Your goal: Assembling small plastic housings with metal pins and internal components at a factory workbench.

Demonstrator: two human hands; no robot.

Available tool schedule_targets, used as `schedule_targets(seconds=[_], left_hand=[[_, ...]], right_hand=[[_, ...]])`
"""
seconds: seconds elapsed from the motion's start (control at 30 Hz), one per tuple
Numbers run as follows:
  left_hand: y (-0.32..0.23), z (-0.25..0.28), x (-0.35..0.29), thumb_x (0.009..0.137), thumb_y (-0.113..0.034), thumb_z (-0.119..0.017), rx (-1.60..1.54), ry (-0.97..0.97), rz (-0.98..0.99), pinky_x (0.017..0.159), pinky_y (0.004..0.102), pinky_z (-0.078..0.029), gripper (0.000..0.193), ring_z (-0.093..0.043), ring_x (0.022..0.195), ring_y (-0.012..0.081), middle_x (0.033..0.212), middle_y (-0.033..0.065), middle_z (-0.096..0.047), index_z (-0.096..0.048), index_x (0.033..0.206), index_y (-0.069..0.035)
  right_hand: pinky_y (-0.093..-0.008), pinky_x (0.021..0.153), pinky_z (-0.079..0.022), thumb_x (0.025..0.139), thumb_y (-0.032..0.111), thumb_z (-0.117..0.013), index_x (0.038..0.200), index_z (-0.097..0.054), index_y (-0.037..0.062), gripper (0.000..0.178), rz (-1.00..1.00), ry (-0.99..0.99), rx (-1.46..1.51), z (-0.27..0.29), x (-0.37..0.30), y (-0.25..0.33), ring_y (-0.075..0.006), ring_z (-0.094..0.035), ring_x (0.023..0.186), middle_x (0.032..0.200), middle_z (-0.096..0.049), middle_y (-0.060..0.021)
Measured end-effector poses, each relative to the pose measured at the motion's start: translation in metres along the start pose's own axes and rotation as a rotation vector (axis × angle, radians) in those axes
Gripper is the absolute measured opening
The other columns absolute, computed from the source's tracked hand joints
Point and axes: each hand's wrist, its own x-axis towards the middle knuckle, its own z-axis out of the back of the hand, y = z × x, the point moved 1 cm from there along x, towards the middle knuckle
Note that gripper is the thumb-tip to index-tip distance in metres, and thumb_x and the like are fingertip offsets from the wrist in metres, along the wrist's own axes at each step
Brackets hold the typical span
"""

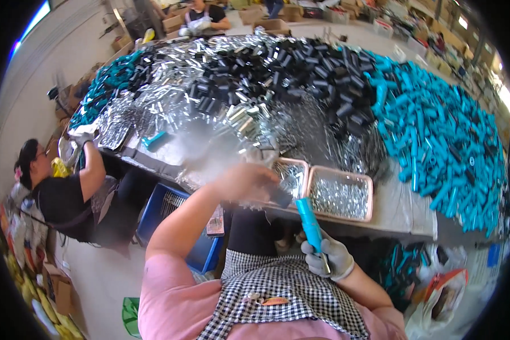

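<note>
My right hand [330, 259], in a pale glove, is closed round a teal plastic handle [308, 218]. A slim metal piece [324, 263] sticks out at its lower end by the fingers. The handle stands tilted just in front of the table edge, its upper end close to two pinkish trays. My left hand [248, 180] is smeared by motion over the table's near edge, beside the left tray [307, 173]. A dark shape [279, 196] shows near its fingers, too blurred to name. Both trays hold small shiny metal parts; the right tray [370, 198] is the fuller-looking one.
Heaped on the table are teal handles [419, 124], black plastic pieces [306, 68] and silvery metal parts [164, 96]. A blue crate [211, 258] stands below the near edge. One person [68, 190] works at the left, another [204, 20] at the far side. Bags [442, 294] lie low right.
</note>
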Motion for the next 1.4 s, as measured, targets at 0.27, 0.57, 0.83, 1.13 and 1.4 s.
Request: schedule_targets(seconds=[0.27, 0.57, 0.83, 1.13, 1.4], left_hand=[[0.033, -0.055, -0.013, 0.081, -0.027, -0.074, -0.563, -0.204, -0.107, 0.09, 0.0303, -0.047, 0.055, -0.06, 0.101, 0.0163, 0.11, 0.0094, -0.063, -0.058, 0.122, 0.006], [0.008, -0.066, -0.005, 0.095, -0.037, -0.056, -0.53, -0.181, -0.181, 0.094, 0.0318, -0.04, 0.054, -0.053, 0.106, 0.0169, 0.113, 0.009, -0.059, -0.052, 0.13, 0.004], [0.017, -0.086, -0.008, 0.097, -0.017, -0.05, -0.483, -0.326, -0.248, 0.097, 0.0336, -0.041, 0.035, -0.054, 0.112, 0.0206, 0.116, 0.0096, -0.061, -0.054, 0.127, 0.002], [-0.02, -0.147, 0.011, 0.101, -0.026, -0.043, -1.613, -0.135, -0.226, 0.093, 0.0376, -0.047, 0.045, -0.059, 0.099, 0.0215, 0.115, 0.0074, -0.054, -0.036, 0.141, -0.006], [-0.02, -0.144, 0.027, 0.099, -0.047, -0.04, -1.372, -0.216, 0.316, 0.047, 0.0338, -0.041, 0.039, -0.043, 0.049, 0.0182, 0.069, 0.007, -0.048, -0.048, 0.104, -0.01]], right_hand=[[-0.0274, 0.049, -0.043, 0.087, 0.029, -0.067, 0.146, -0.028, 0.0208, 0.071, -0.018, 0.01, -0.019, -0.002, -0.007, -0.022, -0.0169, -0.056, 0.065, 0.107, -0.06, -0.0118], [-0.0271, 0.05, -0.041, 0.087, 0.032, -0.066, 0.149, -0.023, 0.0176, 0.076, -0.026, -0.011, -0.215, -0.014, -0.011, -0.016, -0.0161, -0.052, 0.065, 0.105, -0.058, -0.0116], [-0.0279, 0.049, -0.038, 0.086, 0.031, -0.066, 0.144, -0.03, 0.0153, 0.07, -0.045, -0.086, -0.143, -0.01, 0.004, -0.017, -0.0149, -0.048, 0.06, 0.1, -0.058, -0.0103], [-0.0305, 0.054, -0.04, 0.081, 0.025, -0.072, 0.131, -0.045, 0.0084, 0.059, 0.027, -0.171, 0.056, 0.023, 0.018, -0.028, -0.0162, -0.049, 0.064, 0.101, -0.06, -0.0094], [-0.0308, 0.078, -0.051, 0.089, 0.022, -0.065, 0.112, -0.054, 0.0034, 0.032, -0.123, -0.168, -0.958, 0.029, 0.044, -0.016, -0.0161, -0.063, 0.081, 0.094, -0.064, -0.0071]])
